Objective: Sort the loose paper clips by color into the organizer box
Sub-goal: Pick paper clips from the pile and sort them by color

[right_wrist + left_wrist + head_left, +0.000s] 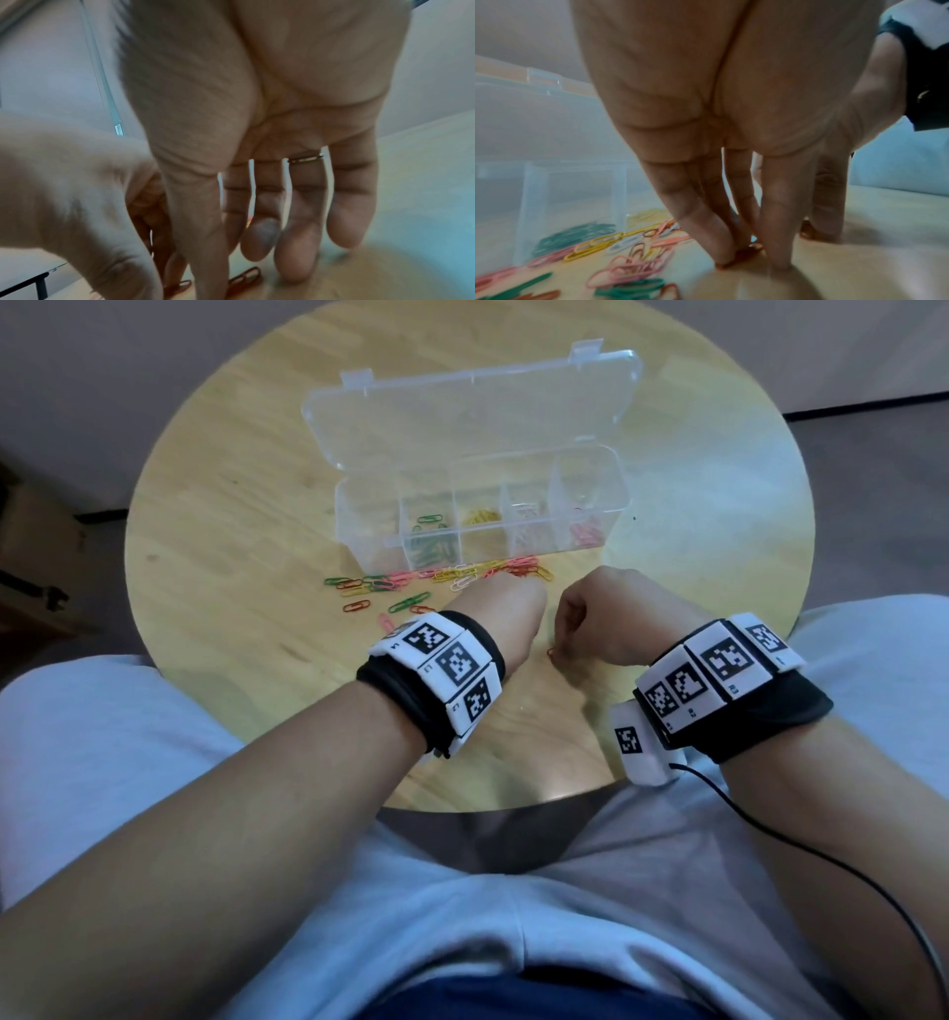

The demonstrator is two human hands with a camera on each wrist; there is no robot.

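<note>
The clear organizer box (359,526) stands open mid-table, with green (429,541), yellow (481,516), pale and pink-red clips in separate compartments. Loose mixed-colour paper clips (441,575) lie along its front wall. My left hand (513,603) points straight down just in front of that pile. In the left wrist view its fingertips and thumb (752,257) close on red clips (744,253) on the wood. My right hand (565,644) is beside it, curled downward. Its thumb and index tip meet at one red clip (552,652), which also shows under the thumb (244,278).
The box's lid (462,413) lies flat behind it. A few stray clips (359,606) lie further left. Bare round wooden table (231,505) surrounds the box, and its near edge is over my lap. A black cable (770,829) trails from my right wristband.
</note>
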